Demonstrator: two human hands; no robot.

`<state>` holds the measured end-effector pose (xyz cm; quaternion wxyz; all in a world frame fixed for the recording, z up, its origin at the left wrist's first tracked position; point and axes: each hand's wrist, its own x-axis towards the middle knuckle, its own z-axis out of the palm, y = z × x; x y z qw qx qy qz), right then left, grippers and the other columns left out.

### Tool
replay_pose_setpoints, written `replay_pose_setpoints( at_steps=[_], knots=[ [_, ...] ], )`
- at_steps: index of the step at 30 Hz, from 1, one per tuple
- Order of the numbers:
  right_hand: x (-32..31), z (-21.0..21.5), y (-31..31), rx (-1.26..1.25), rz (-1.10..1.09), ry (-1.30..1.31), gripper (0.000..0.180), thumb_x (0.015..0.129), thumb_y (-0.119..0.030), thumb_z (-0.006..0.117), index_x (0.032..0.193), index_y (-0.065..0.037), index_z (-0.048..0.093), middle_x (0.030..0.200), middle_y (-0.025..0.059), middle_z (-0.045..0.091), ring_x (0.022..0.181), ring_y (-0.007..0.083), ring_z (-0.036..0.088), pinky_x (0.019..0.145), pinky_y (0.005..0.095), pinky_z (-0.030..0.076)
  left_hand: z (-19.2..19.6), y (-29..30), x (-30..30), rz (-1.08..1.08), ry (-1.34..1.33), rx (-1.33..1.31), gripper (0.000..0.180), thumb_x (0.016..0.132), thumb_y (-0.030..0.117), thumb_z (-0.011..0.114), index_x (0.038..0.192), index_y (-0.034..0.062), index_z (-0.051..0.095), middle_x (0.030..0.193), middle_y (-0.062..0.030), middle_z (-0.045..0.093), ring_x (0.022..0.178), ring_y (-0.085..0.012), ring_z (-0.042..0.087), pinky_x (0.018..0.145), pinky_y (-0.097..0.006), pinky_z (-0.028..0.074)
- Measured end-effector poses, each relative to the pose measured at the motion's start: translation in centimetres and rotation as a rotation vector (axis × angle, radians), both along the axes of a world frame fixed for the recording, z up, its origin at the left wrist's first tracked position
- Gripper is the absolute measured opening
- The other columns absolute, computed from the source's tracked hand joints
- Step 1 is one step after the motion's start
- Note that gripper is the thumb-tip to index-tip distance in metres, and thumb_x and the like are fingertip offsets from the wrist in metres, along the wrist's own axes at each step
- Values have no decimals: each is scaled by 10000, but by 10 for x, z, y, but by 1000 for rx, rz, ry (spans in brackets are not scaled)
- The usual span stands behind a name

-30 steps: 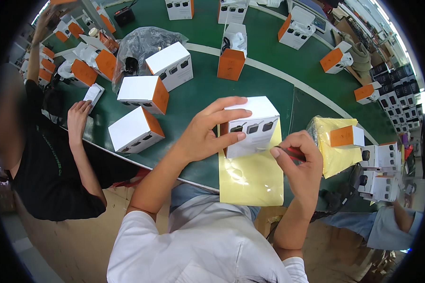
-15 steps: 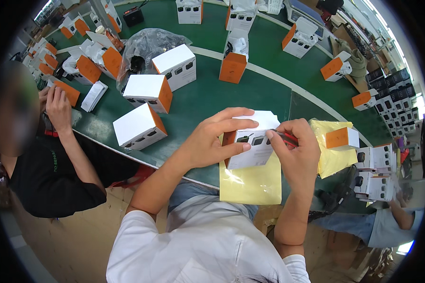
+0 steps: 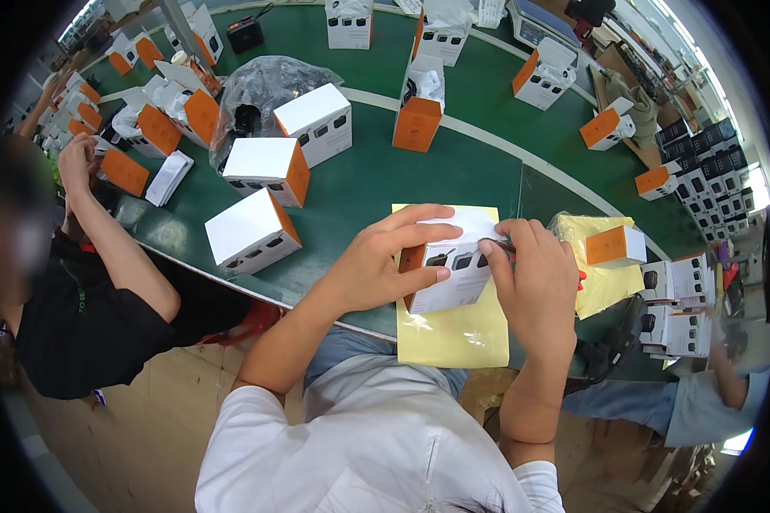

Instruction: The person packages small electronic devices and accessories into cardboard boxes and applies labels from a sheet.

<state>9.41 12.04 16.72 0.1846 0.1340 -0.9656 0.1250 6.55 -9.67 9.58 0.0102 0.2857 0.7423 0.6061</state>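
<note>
right now we hold a small white and orange box (image 3: 447, 274) over a yellow sheet (image 3: 453, 333) at the near edge of the green table (image 3: 359, 179). our left hand (image 3: 385, 261) grasps the box, fingers wrapped over its top and thumb on its front. our right hand (image 3: 535, 278) pinches at the box's upper right corner, fingers curled in; whether it holds something small there we cannot tell. three closed white and orange boxes (image 3: 252, 231) stand to the left on the table. a person in a black shirt (image 3: 77, 316) sits at our left.
</note>
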Motion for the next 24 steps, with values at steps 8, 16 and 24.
replay_pose_setpoints(
  at_steps=[8,16,24],
  knots=[
    [-12,17,14,-285,-50,-173,169,829,-179,802,934,-87,707,828,54,591,748,244,567,682,374,415,-3,-7,4,-22,-4,21,465,814,97,840,1263,81,723,1424,-159,613,1273,-303,611,1012,-389,512],
    [-4,-11,-6,-326,256,27,174,733,-109,839,894,-170,811,796,-21,553,698,167,530,679,326,373,-1,-3,6,-4,4,35,469,808,93,851,1259,74,722,1403,-160,625,1263,-303,620,998,-387,522],
    [-8,-2,14,-457,179,-290,210,732,-187,877,915,-113,806,805,20,609,730,199,590,697,335,418,-1,-2,7,-21,44,23,444,805,82,846,1234,73,735,1409,-165,624,1278,-318,612,1022,-409,515]
  ],
)
